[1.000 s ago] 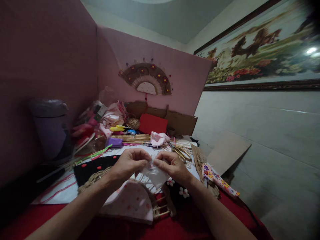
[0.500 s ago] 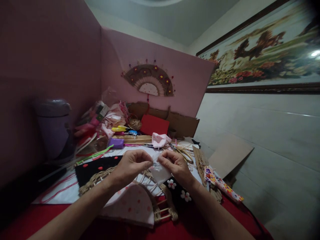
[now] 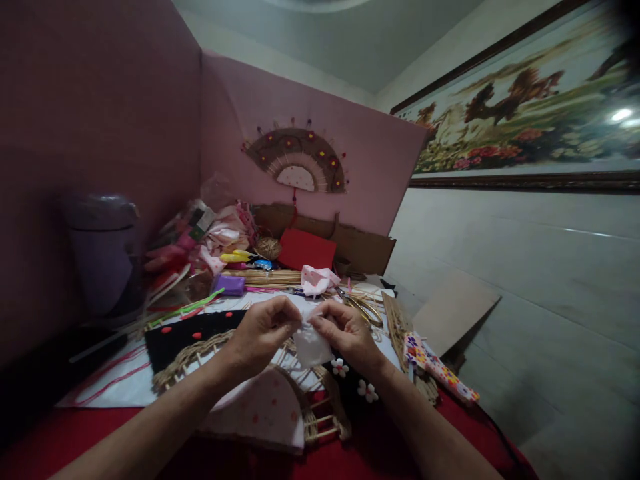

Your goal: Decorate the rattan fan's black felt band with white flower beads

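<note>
A small white translucent bag [image 3: 313,345] hangs between my two hands, pinched near its top. My left hand [image 3: 267,333] is closed on its upper left edge, thumb against the fingers. Close beside it, my right hand [image 3: 347,333] pinches the upper right edge. Below them lies a fan-shaped piece with a pink dotted panel [image 3: 263,410], woven cord [image 3: 197,353] over thin sticks, and a black band [image 3: 175,340] with red dots. White felt-like flowers [image 3: 367,391] sit on black material by my right wrist.
Gold-handled scissors [image 3: 367,312] lie behind my right hand. Farther back are a bundle of sticks [image 3: 270,277], a purple packet [image 3: 231,285] and a red sheet [image 3: 307,250]. A flower-patterned glue gun [image 3: 440,370] rests at the right; a lidded bin [image 3: 103,260] stands left.
The bag now hangs straighter and flatter between my hands, its lower part swung slightly left. Both hands still pinch it, and the view has shifted a little.
</note>
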`<move>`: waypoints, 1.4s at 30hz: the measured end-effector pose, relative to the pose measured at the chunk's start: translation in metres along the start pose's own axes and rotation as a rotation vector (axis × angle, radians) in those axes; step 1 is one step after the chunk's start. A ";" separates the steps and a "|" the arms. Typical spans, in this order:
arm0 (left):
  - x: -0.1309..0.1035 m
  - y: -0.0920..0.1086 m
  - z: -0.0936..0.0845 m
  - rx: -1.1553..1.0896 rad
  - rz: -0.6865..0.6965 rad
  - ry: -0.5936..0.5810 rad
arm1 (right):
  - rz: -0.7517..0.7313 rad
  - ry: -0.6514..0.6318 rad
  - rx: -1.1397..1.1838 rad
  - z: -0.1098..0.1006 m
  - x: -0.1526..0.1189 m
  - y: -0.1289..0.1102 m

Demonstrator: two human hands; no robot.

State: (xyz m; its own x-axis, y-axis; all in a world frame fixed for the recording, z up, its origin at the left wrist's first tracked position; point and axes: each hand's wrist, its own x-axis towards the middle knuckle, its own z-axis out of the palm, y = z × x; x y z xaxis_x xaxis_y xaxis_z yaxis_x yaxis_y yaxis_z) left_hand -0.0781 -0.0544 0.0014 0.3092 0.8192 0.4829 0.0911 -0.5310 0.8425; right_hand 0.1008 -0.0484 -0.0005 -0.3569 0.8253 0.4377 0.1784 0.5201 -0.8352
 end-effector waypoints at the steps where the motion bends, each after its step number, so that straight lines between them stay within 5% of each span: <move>1: 0.000 0.000 0.000 -0.007 0.003 0.007 | -0.001 0.000 -0.002 0.000 0.000 0.000; 14: -0.002 0.001 0.004 -0.079 0.021 0.091 | -0.065 0.027 -0.063 0.002 -0.002 -0.005; 23: -0.003 0.006 0.003 0.073 0.074 0.137 | -0.051 0.047 -0.096 0.002 -0.002 -0.005; 42: -0.001 0.005 0.003 -0.039 -0.047 0.031 | -0.073 0.071 -0.057 0.001 -0.001 0.001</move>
State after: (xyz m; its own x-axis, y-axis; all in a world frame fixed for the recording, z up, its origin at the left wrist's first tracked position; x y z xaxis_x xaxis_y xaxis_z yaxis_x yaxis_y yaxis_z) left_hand -0.0748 -0.0587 0.0046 0.2762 0.8496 0.4493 0.0681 -0.4836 0.8726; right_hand 0.1010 -0.0491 -0.0022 -0.3053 0.7974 0.5205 0.2067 0.5891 -0.7812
